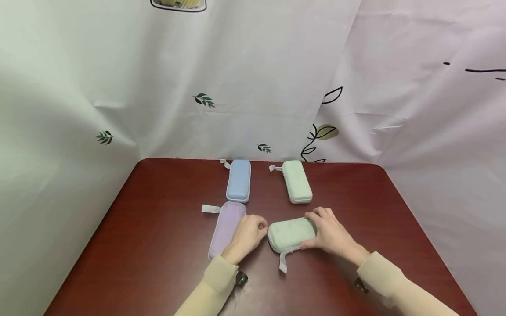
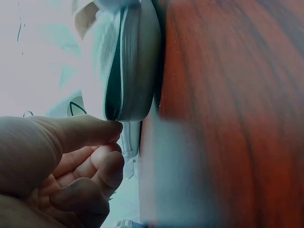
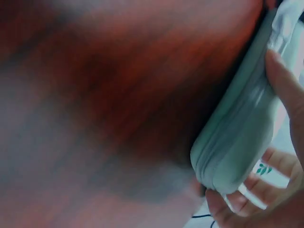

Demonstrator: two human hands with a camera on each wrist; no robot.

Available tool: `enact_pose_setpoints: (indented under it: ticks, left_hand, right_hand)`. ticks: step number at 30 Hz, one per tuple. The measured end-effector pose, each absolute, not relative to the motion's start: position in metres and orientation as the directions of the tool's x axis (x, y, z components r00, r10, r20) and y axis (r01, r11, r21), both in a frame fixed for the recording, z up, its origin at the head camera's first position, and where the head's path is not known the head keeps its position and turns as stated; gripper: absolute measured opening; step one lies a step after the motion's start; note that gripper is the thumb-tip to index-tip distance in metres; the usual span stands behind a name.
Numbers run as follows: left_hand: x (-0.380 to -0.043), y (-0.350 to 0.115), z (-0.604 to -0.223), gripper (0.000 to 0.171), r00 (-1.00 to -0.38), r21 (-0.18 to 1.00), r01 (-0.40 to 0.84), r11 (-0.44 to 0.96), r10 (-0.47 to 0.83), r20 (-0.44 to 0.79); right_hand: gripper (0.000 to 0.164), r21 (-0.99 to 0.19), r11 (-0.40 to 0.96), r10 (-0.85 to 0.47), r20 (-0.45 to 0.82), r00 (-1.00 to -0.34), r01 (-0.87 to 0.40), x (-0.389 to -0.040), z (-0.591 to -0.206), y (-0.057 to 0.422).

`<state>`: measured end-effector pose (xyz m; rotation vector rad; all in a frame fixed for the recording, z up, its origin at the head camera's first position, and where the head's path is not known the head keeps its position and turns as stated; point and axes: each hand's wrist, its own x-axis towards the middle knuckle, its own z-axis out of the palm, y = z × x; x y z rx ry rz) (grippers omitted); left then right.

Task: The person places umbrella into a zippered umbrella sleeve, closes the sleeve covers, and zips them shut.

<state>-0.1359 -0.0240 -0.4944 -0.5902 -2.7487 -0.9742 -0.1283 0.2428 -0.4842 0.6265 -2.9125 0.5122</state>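
Observation:
A pale green zippered case (image 1: 290, 235) lies on the table, its white strap (image 1: 283, 262) hanging toward the near side. My left hand (image 1: 250, 232) is at the case's left end, thumb and index finger pinched together at the seam. The left wrist view shows a dark gap along the zipper (image 2: 115, 80) that ends at those fingertips; the zipper pull itself is hidden between them. My right hand (image 1: 330, 232) grips the case's right end, thumb on the near side and fingers on the far side. In the right wrist view, the thumb (image 3: 282, 80) presses along the case's zippered side.
Left of my left hand lies a purple case (image 1: 225, 228), partly covered by that hand. Behind it is a blue case (image 1: 239, 180). A lighter green case (image 1: 297, 181) lies at the back right. White patterned cloth (image 1: 253, 79) hangs around the brown table (image 1: 158, 228).

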Motion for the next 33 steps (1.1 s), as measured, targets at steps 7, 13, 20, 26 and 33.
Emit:
enact_pose_setpoints:
  ticks: [7, 13, 20, 26, 33]
  left_hand:
    - [-0.135, -0.025, -0.494, 0.009, -0.917, 0.576, 0.399, 0.714, 0.300, 0.263]
    - [-0.135, -0.024, -0.494, 0.009, -0.920, 0.566, 0.392, 0.726, 0.304, 0.247]
    - [-0.132, -0.019, -0.499, 0.009, -0.908, 0.551, 0.418, 0.722, 0.318, 0.272]
    - [-0.131, -0.012, -0.499, 0.007, -0.906, 0.521, 0.421, 0.743, 0.320, 0.276]
    - [-0.136, -0.001, -0.495, 0.013, -0.886, 0.459, 0.460, 0.760, 0.360, 0.293]
  right_hand:
    - [0.089, -0.327, 0.916, -0.203, 0.121, -0.972, -0.232, -0.120, -0.483, 0.237]
    - [0.088, -0.282, 0.946, -0.133, 0.107, -0.985, -0.159, -0.120, -0.477, 0.230]
    - [0.084, -0.203, 0.967, -0.119, 0.158, -0.980, -0.150, -0.118, -0.480, 0.223]
    - [0.074, -0.150, 0.975, -0.135, 0.191, -0.972, -0.165, -0.116, -0.480, 0.215]
    - [0.070, -0.099, 0.985, -0.121, 0.200, -0.972, -0.143, -0.115, -0.477, 0.209]
